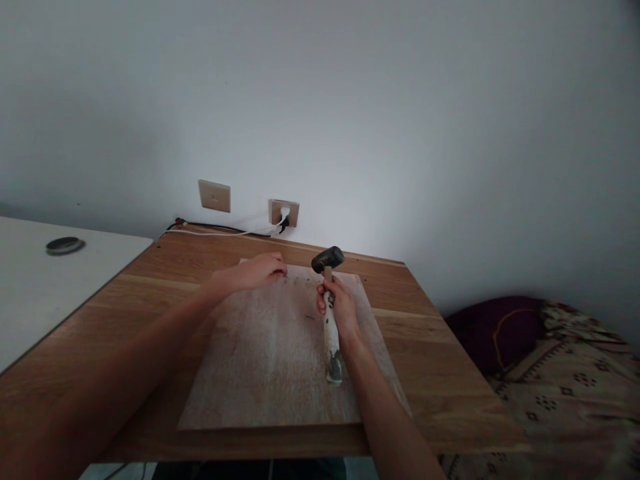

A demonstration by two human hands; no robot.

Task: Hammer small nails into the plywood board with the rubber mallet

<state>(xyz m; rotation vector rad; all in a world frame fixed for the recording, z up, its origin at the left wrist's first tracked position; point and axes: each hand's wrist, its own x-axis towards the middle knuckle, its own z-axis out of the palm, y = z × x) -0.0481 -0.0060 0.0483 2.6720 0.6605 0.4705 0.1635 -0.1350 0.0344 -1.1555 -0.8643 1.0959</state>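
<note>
My right hand [338, 301] is wrapped round the pale wooden handle of a hammer [331, 320], close under its black head [328, 259]. The handle's lower end rests over a worn, whitish wooden board [260, 360] that lies flat on the brown wooden table [440, 373]. My left hand [257, 271] reaches to the board's far edge, fingers pinched together at something too small to name. A small nail [310, 316] lies on the board just left of my right hand.
A white table [30, 287] with a dark round lid [65, 245] adjoins on the left. On the wall behind are a switch plate [215, 195] and a socket [283, 213] with a white plug and cables. A patterned cover and dark cushion [495, 333] lie right.
</note>
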